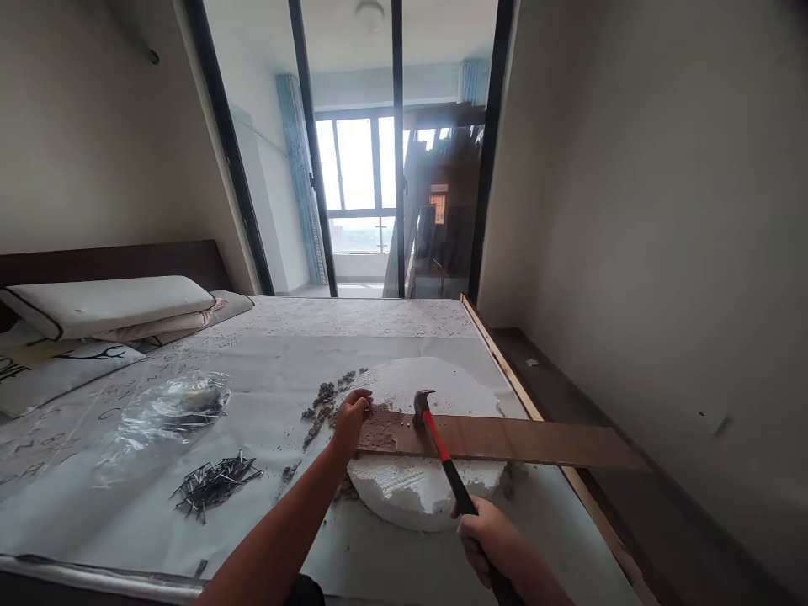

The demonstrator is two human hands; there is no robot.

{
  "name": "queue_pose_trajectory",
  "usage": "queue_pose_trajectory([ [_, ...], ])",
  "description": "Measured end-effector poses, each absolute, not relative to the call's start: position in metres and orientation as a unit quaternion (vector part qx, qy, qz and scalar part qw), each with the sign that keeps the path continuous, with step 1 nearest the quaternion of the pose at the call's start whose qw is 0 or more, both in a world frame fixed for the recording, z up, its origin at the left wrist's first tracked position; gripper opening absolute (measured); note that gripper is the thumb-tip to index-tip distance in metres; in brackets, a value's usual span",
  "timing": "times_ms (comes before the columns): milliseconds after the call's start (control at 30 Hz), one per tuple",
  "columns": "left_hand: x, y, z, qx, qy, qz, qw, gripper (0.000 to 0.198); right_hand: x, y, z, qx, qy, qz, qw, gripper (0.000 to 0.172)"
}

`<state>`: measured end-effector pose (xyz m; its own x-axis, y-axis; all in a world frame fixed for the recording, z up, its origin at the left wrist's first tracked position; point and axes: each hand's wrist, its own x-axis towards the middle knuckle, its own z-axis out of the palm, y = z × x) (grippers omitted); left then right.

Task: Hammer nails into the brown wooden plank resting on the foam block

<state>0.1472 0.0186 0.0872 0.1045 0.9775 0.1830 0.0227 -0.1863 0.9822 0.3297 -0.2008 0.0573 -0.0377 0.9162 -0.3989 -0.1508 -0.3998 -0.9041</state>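
Note:
My right hand (486, 539) is wrapped round the black grip of a claw hammer (435, 433) with a red and black handle. The hammer's head is over a long brown board (530, 442), its claw turned to the right; whether it touches the board I cannot tell. At the board's left end, my left hand (354, 412) has its fingers drawn together, and anything in them is too small to make out. Pitted, crumbled wood and small pale specks mark that end. Beneath the board lies a round white slab (435, 379) with a rough, broken front edge.
A heap of nails (218, 484) lies left of my forearm, with a clear plastic bag (183, 408) beyond it. Grey crumbs (325, 400) are scattered by the slab. Pillows (114, 303) rest at the far left. The board overhangs the bed's wooden side rail (505, 362).

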Motion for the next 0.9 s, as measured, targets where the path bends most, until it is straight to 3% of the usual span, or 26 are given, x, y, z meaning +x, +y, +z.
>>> queue_pose_trajectory([
  [167, 0.05, -0.002, 0.061, 0.589, 0.578, 0.486, 0.288, 0.019, 0.331, -0.201, 0.055, -0.532, -0.296, 0.673, 0.42, 0.026],
  [367, -0.037, -0.04, 0.024, 0.702, 0.678, 0.186, 0.111, 0.015, 0.338, -0.206, 0.064, -0.49, -0.251, 0.72, 0.422, 0.025],
  [700, -0.007, -0.051, 0.016, 0.812, 0.58, -0.055, 0.046, 0.019, 0.336, -0.208, 0.075, -0.492, -0.247, 0.715, 0.43, 0.021],
  [900, 0.004, -0.04, 0.016, 0.816, 0.574, -0.068, 0.008, 0.02, 0.339, -0.205, 0.08, -0.476, -0.242, 0.722, 0.44, 0.019],
])
